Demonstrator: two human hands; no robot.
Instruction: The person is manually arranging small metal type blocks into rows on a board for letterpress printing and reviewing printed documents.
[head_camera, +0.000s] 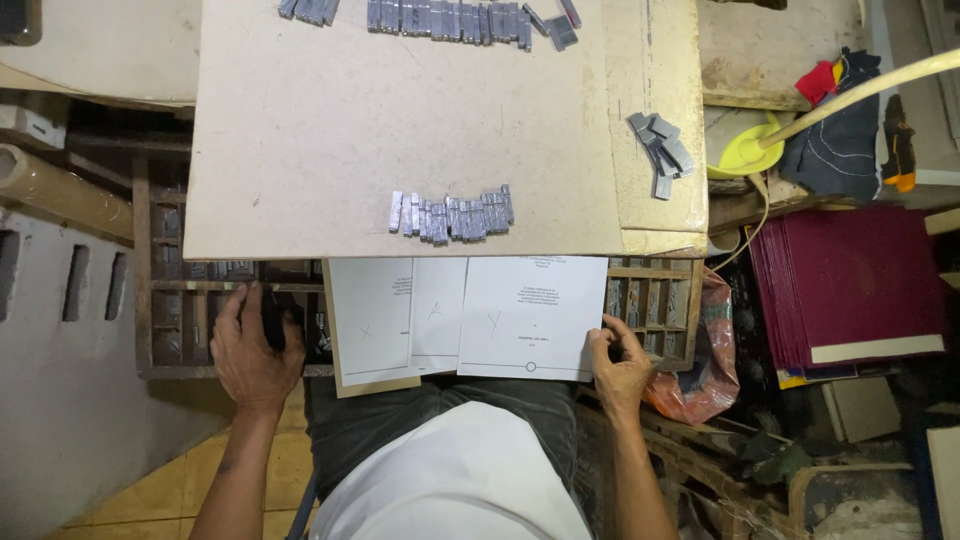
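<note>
Head view, looking straight down. Three white printed sheets (470, 315) overlap at centre frame, rectangular, each with dark text blocks and a pencilled mark. At 12 o'clock of them, a tan board (330, 120) carries a row of grey metal type pieces (450, 215); more type (450, 18) lines its far edge, and a loose cluster (662, 152) sits at 2 o'clock. Maroon book stack (850, 290) at 3 o'clock. Wooden compartment tray (170, 290) lies beneath the board, partly hidden. Right hand (620, 365) pinches the sheets' 4 o'clock corner, fingers curled together. Left hand (250, 345), at 9 o'clock of the sheets, rests on the tray, fingers loosely spread, apart from the paper.
</note>
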